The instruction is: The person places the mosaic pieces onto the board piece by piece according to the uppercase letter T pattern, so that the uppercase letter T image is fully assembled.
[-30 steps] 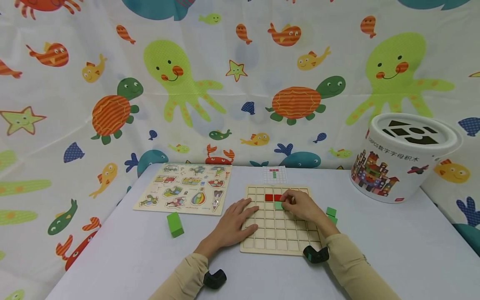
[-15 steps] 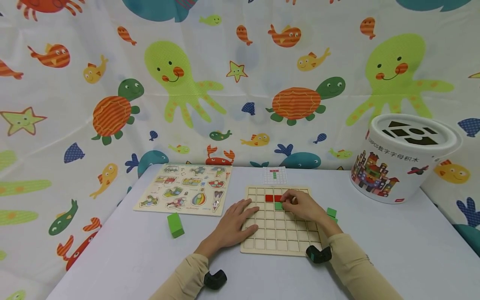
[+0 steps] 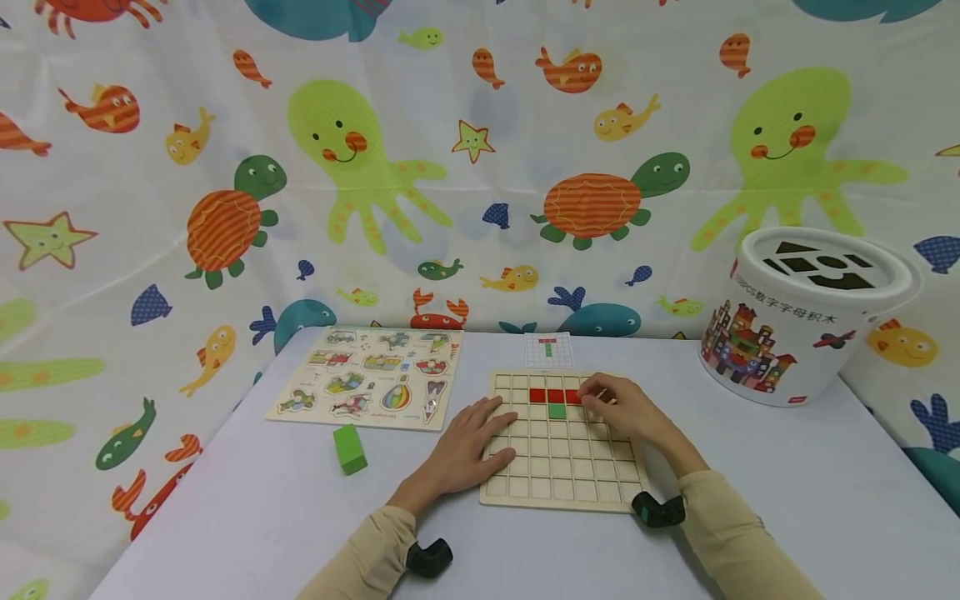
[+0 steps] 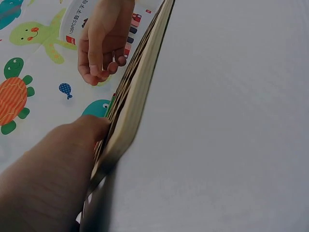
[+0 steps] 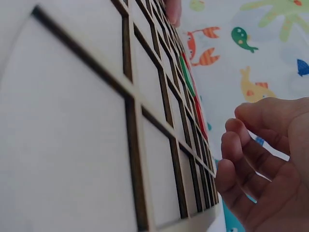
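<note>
A wooden grid board [image 3: 540, 467] lies on the table. My left hand [image 3: 471, 442] rests spread on its left side; the left wrist view shows that thumb [image 4: 79, 133] against the board's edge. Three red squares [image 3: 555, 396] sit side by side in an upper row, and a green square [image 3: 557, 412] sits below the middle one. My right hand [image 3: 622, 406] hovers at the right-hand red square, and in the right wrist view its loosely bent fingers [image 5: 231, 145] hold nothing. The right hand and forearm hide the spot where loose green blocks showed earlier.
Behind the board lies a small pattern card [image 3: 548, 350] with red and green cells. A picture puzzle board [image 3: 367, 379] is at the left, with a green block [image 3: 350, 450] in front. A white block bucket [image 3: 802, 317] stands at the back right, before a patterned cloth [image 3: 480, 108].
My right hand has moved right, off the green square and the middle red one, uncovering them and the right-hand red square. The left hand stays in place.
</note>
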Tool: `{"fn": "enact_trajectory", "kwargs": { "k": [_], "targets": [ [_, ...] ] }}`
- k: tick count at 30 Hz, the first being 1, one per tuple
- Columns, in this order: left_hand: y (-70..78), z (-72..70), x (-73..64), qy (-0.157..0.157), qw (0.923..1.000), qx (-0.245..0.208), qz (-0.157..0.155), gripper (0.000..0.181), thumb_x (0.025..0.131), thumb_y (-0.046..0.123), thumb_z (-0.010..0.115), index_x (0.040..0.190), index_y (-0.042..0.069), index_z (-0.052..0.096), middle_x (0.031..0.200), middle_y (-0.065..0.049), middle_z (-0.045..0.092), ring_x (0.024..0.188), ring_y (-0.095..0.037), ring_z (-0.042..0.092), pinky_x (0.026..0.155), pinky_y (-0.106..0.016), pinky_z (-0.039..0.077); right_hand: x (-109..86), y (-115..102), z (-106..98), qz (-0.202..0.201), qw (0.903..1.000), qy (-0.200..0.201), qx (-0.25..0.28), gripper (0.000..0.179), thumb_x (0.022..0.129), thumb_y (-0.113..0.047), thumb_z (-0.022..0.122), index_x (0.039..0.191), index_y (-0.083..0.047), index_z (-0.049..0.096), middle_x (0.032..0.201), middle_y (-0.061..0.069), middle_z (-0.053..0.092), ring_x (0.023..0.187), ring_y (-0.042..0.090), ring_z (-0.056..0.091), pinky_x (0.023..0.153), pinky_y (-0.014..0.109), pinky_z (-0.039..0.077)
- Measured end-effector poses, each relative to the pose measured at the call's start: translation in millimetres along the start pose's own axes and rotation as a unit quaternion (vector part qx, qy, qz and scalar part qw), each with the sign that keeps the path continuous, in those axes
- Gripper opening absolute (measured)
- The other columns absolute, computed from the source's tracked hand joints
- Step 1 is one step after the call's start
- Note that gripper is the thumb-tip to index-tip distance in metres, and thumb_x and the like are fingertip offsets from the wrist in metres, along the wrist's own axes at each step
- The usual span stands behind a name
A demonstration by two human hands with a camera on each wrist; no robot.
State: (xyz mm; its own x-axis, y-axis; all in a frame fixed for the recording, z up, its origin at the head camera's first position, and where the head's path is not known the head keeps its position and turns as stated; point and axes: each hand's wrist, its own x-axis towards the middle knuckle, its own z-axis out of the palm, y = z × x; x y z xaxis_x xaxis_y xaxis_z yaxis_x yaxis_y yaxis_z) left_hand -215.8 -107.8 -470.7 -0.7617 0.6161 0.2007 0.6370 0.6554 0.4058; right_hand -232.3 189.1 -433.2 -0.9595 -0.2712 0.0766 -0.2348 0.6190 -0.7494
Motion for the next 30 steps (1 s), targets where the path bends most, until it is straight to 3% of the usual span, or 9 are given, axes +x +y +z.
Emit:
{"fn": "enact_trajectory", "kwargs": {
  "k": [16,30],
  "targets": [
    [2.1,-2.7,-0.9,0.004,0.9999,-0.005,0.008,0.056,0.094,0.046,0.05,0.143,0.022,0.042,0.155,-0.011,0.028,0.144,-0.033,0.022,0.114,-0.053,0.021,-24.2,22,-28,0.029,0.999,0.009,-0.032,0.022,0.096,-0.026,0.056,0.107,-0.008,0.062,0.098,0.005,0.064,0.082,0.016,0.055,0.065,0.025,0.046],
    [1.9,-2.6,1.1,0.009,0.9999,-0.004,0.009,0.055,0.093,0.044,0.051,0.142,0.021,0.043,0.153,-0.011,0.03,0.143,-0.034,0.024,0.113,-0.055,0.022,-48.1,42,-54,0.024,0.9974,0.03,-0.06,0.018,0.095,-0.021,0.057,0.105,-0.007,0.063,0.096,0.005,0.066,0.08,0.01,0.056,0.067,0.021,0.048]
  ]
}}
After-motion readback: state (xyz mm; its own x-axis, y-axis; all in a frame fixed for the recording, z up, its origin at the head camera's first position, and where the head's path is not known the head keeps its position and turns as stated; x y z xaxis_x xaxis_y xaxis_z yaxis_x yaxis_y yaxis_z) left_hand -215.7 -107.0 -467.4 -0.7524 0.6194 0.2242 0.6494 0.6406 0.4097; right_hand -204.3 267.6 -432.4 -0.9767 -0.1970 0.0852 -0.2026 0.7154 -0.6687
